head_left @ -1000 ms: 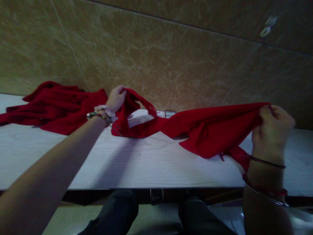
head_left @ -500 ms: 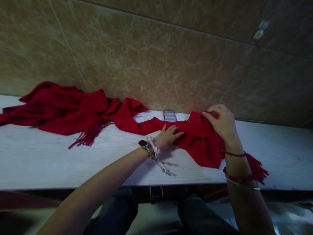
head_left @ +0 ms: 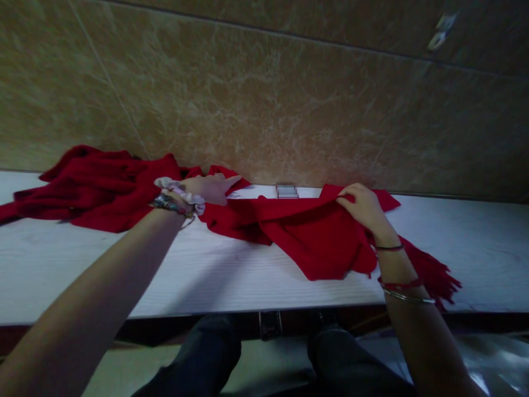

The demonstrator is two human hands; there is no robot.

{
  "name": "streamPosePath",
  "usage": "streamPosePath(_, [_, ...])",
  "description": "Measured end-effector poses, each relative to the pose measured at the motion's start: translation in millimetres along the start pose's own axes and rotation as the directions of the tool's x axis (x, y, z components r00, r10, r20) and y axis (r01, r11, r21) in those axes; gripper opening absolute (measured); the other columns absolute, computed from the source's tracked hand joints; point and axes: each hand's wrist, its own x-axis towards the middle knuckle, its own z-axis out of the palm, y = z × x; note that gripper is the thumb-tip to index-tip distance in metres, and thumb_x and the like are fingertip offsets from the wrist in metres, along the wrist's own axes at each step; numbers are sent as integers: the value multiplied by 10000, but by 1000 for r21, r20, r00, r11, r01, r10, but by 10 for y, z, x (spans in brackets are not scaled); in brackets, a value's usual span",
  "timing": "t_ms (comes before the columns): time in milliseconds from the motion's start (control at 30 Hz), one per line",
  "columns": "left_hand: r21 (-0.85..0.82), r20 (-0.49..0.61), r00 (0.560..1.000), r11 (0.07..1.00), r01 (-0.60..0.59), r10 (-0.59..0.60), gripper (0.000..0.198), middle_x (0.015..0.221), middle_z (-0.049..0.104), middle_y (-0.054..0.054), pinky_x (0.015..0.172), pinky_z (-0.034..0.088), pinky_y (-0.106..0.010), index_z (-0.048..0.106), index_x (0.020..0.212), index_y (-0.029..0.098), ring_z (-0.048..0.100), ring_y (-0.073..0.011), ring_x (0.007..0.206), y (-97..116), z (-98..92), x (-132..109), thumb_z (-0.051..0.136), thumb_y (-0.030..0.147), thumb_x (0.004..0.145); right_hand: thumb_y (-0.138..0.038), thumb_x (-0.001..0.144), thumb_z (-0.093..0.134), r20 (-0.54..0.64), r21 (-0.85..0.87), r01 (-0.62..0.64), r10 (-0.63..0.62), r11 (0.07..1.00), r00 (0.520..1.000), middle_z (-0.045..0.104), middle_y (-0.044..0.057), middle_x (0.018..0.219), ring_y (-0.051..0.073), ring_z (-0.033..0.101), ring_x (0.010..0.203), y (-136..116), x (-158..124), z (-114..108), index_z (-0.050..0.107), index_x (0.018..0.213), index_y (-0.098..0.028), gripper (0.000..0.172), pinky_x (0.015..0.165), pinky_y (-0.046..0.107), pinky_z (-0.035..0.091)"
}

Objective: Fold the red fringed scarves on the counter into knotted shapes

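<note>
A long red scarf (head_left: 314,237) with fringed ends lies along a white wood-grain shelf, bunched at its left and spread wider at its right. My left hand (head_left: 209,189) is over the scarf near the bunched part, one finger pointing right and the others mostly hidden, closed on the cloth. From there the scarf's upper edge runs nearly straight to my right hand (head_left: 363,207), which pinches it between thumb and fingers. Below that edge the cloth hangs in a loose fold toward the shelf's front. A fringe shows beside my right wrist.
The white shelf (head_left: 198,275) runs along a brown marbled tile wall (head_left: 264,110). A small greyish blurred rectangle (head_left: 286,191) sits at the shelf's back edge. A metal fitting (head_left: 443,32) is on the wall, upper right. My legs are below the front edge.
My left hand has moved left along the scarf, from its middle toward the bunched part. The cloth between my hands is now straighter and wider. My right hand keeps its pinch with little movement.
</note>
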Motion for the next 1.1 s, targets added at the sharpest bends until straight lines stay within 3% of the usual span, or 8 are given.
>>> streamPosePath(100, [-66, 160, 976, 988, -140, 149, 692, 1260, 488, -114, 895, 400, -307, 403, 1291, 193, 482, -250, 1124, 496, 229, -15, 652, 424, 688, -224, 710, 567, 52, -8, 50, -50, 999, 997, 599, 46, 739, 188, 555, 737, -144, -1, 110, 604, 635, -197, 89, 726, 352, 442])
streamPosePath(200, [-98, 23, 967, 963, -251, 255, 628, 1304, 426, -127, 946, 341, -377, 407, 1280, 201, 410, -274, 1176, 965, 524, 0, 588, 478, 746, -231, 730, 556, -12, -19, 35, -35, 999, 999, 607, 50, 764, 190, 557, 757, -199, 8, 92, 613, 665, -200, 92, 749, 356, 437])
streamPosePath(300, [-72, -146, 949, 953, -293, 280, 343, 1170, 523, -109, 889, 376, -348, 524, 1146, 168, 496, -226, 1053, 1166, 793, 0, 524, 288, 825, -244, 735, 557, -105, -15, -3, 2, 1000, 994, 614, 49, 781, 188, 563, 772, -197, 25, 29, 621, 687, -201, 91, 761, 355, 433])
streamPosePath(400, [-51, -234, 934, 956, -290, 271, 228, 998, 599, -89, 819, 407, -310, 578, 1042, 148, 557, -189, 910, 1122, 938, -22, 436, 170, 865, -261, 733, 563, -127, -22, -26, 23, 999, 992, 615, 49, 773, 189, 566, 766, -170, 39, 20, 623, 677, -200, 102, 751, 354, 434])
streamPosePath(533, [-131, -318, 930, 963, -235, 184, 216, 945, 632, -68, 755, 431, -273, 573, 1051, 154, 583, -177, 860, 974, 898, -68, 452, 202, 878, -270, 732, 561, -89, -92, -67, 58, 994, 994, 600, 50, 738, 196, 557, 743, -74, 47, 120, 619, 651, -198, 123, 732, 364, 432])
streamPosePath(800, [-134, -236, 965, 980, -150, 116, 210, 870, 662, -55, 681, 434, -255, 599, 962, 166, 609, -176, 786, 859, 764, -110, 434, 280, 901, -256, 719, 580, 34, -163, -34, 40, 986, 999, 559, 83, 895, 249, 535, 895, 115, -98, 266, 640, 767, -193, 99, 763, 437, 436])
streamPosePath(967, [-76, -212, 960, 977, -200, 180, 244, 827, 652, -61, 635, 424, -251, 604, 928, 160, 601, -181, 763, 908, 758, -118, 402, 294, 911, -281, 741, 583, 169, -15, 196, -190, 981, 967, 494, 97, 1156, 273, 463, 1089, -202, -211, 279, 618, 983, -231, 249, 860, 473, 399])
streamPosePath(1100, [-53, -241, 948, 972, -228, 209, 257, 821, 644, -63, 638, 419, -255, 605, 923, 157, 591, -178, 761, 925, 742, -124, 382, 284, 916, -246, 775, 548, 200, 20, 272, -271, 962, 942, 524, 85, 1151, 267, 459, 1105, -491, -213, 335, 652, 888, -232, 154, 915, 473, 356])
